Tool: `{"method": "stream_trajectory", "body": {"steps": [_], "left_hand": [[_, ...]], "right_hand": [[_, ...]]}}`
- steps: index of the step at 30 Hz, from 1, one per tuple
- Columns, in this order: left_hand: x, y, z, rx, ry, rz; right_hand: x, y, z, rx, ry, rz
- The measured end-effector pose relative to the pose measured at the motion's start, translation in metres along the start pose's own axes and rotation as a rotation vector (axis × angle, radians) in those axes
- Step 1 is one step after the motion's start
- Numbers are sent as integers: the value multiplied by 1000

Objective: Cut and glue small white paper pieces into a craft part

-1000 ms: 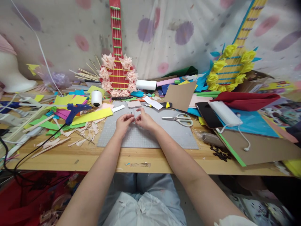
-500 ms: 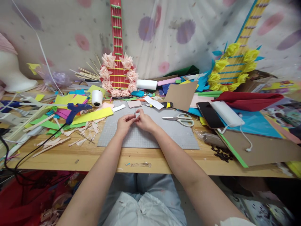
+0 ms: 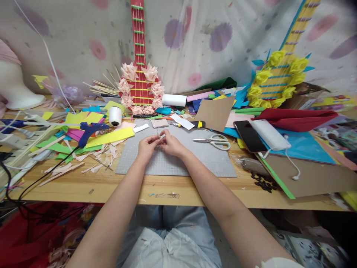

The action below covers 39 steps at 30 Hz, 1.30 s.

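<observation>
Over the grey gridded cutting mat [image 3: 195, 160], the left hand [image 3: 147, 146] and right hand [image 3: 172, 144] both pinch a thin, small silvery piece [image 3: 158, 138] between closed fingertips. So slight a grip could let it slip and vanish among the pale paper scraps [image 3: 95, 163].
</observation>
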<state>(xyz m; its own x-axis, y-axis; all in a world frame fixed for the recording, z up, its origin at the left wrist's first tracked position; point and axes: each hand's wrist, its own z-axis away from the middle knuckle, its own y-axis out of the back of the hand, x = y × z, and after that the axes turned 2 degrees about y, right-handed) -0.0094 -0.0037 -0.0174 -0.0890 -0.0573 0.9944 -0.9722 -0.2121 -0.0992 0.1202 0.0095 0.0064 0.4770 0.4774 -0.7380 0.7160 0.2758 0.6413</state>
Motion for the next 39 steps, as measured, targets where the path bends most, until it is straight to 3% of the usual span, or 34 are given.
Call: {"method": "stream_trajectory", "body": {"steps": [10,18,39], "left_hand": [[1,-1,1,-23,-18,-63],[-2,-1,-1,-19,-1,-20],[-4,1,1,29,-170,-255]], "right_hand": [[5,-9,0,94,-37,172],[-7,-12,0,128,-130,362],[-8,-14,1,130,-124,359]]}}
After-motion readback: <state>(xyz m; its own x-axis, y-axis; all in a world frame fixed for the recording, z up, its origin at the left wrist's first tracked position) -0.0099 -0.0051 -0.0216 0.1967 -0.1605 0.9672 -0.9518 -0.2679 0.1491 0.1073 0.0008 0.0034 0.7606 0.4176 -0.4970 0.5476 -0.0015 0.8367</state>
